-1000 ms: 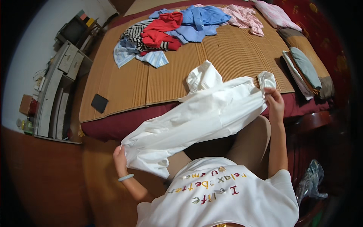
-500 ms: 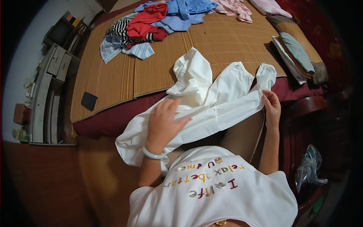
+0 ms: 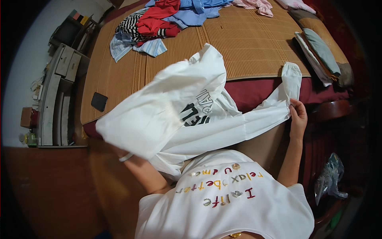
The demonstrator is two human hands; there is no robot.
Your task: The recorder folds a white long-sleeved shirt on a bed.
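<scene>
A white long-sleeved top [image 3: 223, 127] lies across my lap and the bed's near edge, with black print showing on one part. My right hand [image 3: 298, 116] pinches its cloth at the right, just below a gathered cuff [image 3: 292, 70]. On the left, a blurred fold of the top is lifted and covers my left hand; its fingers are hidden. Only my left forearm [image 3: 145, 175] and a pale bangle [image 3: 126, 157] at the wrist show below the cloth.
A bed with a woven mat [image 3: 254, 51] spreads ahead. On it are a pile of clothes [image 3: 159, 22], a folded stack [image 3: 320, 59] and a dark phone [image 3: 99, 102]. A grey cabinet [image 3: 49, 95] stands left; a clear plastic bag [image 3: 331, 179] is at right.
My left hand has moved left and gone under the cloth, lifting and spreading the top's left part so black print shows. My right hand still pinches near the cuff.
</scene>
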